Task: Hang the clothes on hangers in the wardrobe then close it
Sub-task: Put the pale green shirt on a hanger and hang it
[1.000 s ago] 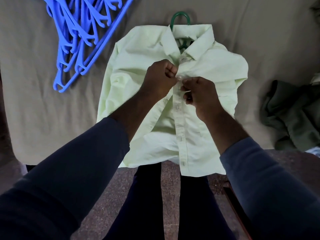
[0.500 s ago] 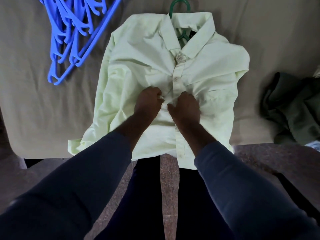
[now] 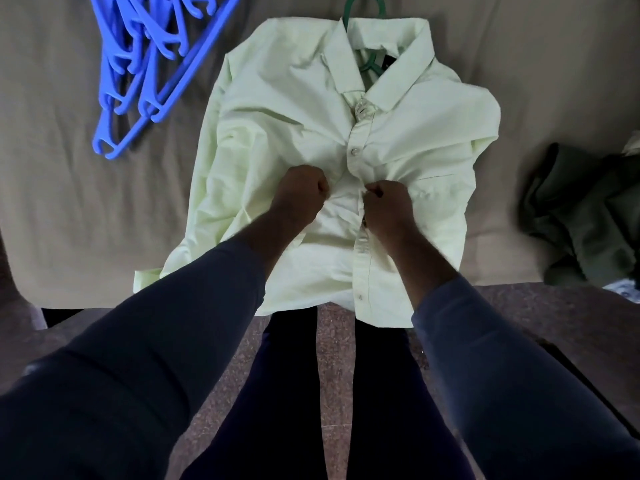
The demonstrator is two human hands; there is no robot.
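A pale green shirt lies face up on the bed, its hem hanging over the near edge. A green hanger sits inside it, with the hook poking out above the collar. My left hand pinches the left side of the shirt front at mid-chest. My right hand pinches the button placket right beside it. The top two buttons above my hands are fastened.
The bed is covered by a beige sheet. A heap of several blue hangers lies at the back left. A dark green garment is bunched at the right edge. My legs stand against the bed's near edge on a brown floor.
Both hands have moved down the shirt front from the collar area to mid-chest. The upper button they were working on is now closed.
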